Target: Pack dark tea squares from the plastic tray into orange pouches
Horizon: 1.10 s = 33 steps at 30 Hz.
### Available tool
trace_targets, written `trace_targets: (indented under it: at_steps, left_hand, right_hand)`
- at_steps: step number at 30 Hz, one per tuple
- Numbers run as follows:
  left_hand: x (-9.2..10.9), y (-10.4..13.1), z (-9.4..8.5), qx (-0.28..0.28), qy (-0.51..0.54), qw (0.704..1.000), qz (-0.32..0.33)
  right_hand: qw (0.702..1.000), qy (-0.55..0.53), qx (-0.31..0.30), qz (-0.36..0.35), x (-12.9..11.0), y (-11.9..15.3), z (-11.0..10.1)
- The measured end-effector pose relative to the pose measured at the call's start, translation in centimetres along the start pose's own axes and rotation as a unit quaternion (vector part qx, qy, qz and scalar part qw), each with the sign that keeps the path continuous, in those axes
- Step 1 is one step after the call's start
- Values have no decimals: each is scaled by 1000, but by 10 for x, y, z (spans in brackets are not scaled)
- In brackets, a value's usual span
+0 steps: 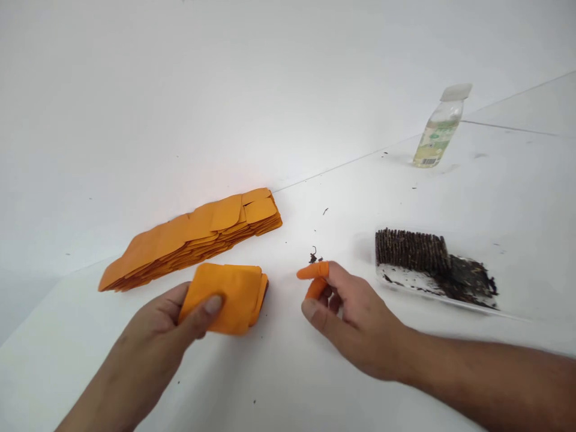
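Observation:
My left hand [173, 324] is closed on a small stack of orange paper packets [227, 294], its thumb pressed flat across the top one. A dark edge shows at the right side of that stack. To the right, my right hand [346, 318] hovers with its thumb and index finger apart and nothing between them. Orange finger covers sit on two of its fingers. Behind the left hand lies a long, fanned row of similar orange packets [193, 234]. A shallow clear tray [407, 285], right of my right hand, holds a row of thin dark brown pieces [409, 249] and loose dark shreds [468, 282].
A clear bottle [441, 132] with a green and yellow label and a pale cap stands at the back right on the white table [342, 192]. Dark crumbs [314, 257] lie beyond my right fingertips. A white wall [225, 90] rises along the table's far edge.

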<state>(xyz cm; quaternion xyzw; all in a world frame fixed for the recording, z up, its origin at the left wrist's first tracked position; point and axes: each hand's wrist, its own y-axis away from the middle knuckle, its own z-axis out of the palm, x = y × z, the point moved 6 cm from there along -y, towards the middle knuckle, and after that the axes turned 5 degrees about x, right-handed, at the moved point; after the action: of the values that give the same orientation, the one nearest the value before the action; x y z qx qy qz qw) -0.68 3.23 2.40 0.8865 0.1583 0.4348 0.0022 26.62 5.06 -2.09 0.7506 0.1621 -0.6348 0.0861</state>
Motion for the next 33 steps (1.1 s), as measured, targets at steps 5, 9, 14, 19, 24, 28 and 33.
trace_targets:
  at_steps: [5,9,14,19,24,28,33]
  left_hand:
    - [25,28,70,-232,104,967,-5]
    - [26,25,98,-200,204,958,11]
    - [24,36,118,-206,258,944,25]
    - [27,46,123,-225,188,956,30]
    - [22,46,126,-233,235,944,-5]
    - [18,47,131,-246,328,910,-67]
    - [25,46,130,-217,373,897,-94]
  right_hand:
    - [987,-151,-55,28,0,5,2]
    - [984,-170,-32,28,2,7,-1]
    - [981,-182,23,62,6,2,-8]
    - [973,-215,45,70,6,0,-11]
    - [972,-211,67,77,7,0,-16]
    - [974,-208,33,84,6,0,-15]
    - [970,-234,0,68,0,-2,-11]
